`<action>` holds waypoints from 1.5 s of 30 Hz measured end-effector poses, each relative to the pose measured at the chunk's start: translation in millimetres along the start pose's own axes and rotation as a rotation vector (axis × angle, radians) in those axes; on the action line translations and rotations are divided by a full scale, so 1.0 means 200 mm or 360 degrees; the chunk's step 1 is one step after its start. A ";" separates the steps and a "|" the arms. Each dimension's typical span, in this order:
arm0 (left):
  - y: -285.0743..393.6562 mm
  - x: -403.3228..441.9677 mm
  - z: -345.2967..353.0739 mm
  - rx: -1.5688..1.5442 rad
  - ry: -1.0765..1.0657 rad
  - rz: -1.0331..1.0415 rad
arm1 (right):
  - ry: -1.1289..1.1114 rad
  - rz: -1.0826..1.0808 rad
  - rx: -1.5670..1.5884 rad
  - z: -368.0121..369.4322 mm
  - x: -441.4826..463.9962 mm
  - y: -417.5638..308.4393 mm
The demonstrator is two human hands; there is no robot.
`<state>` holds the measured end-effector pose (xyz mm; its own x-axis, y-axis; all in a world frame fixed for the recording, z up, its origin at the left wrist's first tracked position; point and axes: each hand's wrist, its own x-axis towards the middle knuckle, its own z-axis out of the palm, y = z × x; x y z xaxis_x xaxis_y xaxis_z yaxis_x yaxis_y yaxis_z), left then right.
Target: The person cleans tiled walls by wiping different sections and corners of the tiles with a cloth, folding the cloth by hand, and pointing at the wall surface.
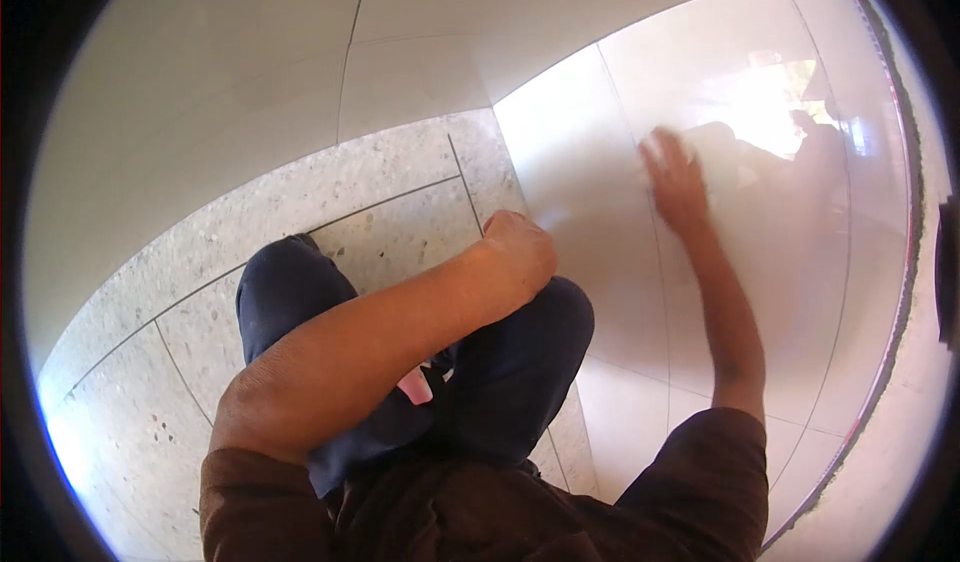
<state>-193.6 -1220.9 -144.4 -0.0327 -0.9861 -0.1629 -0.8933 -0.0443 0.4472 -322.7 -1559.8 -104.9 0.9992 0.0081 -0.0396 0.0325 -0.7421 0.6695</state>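
Observation:
My right hand (677,184) is raised at the glossy tiled wall (760,292) on the right, its fingers spread and slightly blurred. Whether the palm touches the tile cannot be made out. My left hand (522,254) is curled above my bent knee, near the corner where floor and wall meet. Its fingers are folded, and anything inside them is hidden. Thin dark joints divide the wall tiles near my right hand.
Speckled floor tiles (375,232) with dark joints lie under my crouched legs (520,372). Another pale tiled wall (230,72) rises beyond the floor. A rough edge (912,192) borders the right wall's tiles. A small pink item (415,386) shows between my legs.

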 end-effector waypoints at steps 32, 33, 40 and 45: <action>-0.07 -0.05 -0.01 0.0134 0.0030 0.0045 | 0.0419 0.0682 -0.0956 -0.77 -0.27 0.72; -0.07 -0.04 -0.01 0.0170 0.0011 0.0000 | 0.0771 0.0614 -0.0813 -0.87 -0.31 0.84; -0.11 -0.07 -0.07 0.0265 -0.0121 -0.0056 | 0.0622 0.0799 -0.0695 -0.61 -0.39 0.60; -0.15 -0.16 -0.09 0.0213 0.0010 -0.0136 | -0.0106 -0.0006 0.0060 -0.15 -0.71 -0.07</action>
<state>-158.5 -1191.3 -136.4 0.0484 -0.9806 -0.1897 -0.9445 -0.1068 0.3107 -464.9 -1530.7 -86.6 0.9952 -0.0328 -0.0926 0.0344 -0.7669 0.6408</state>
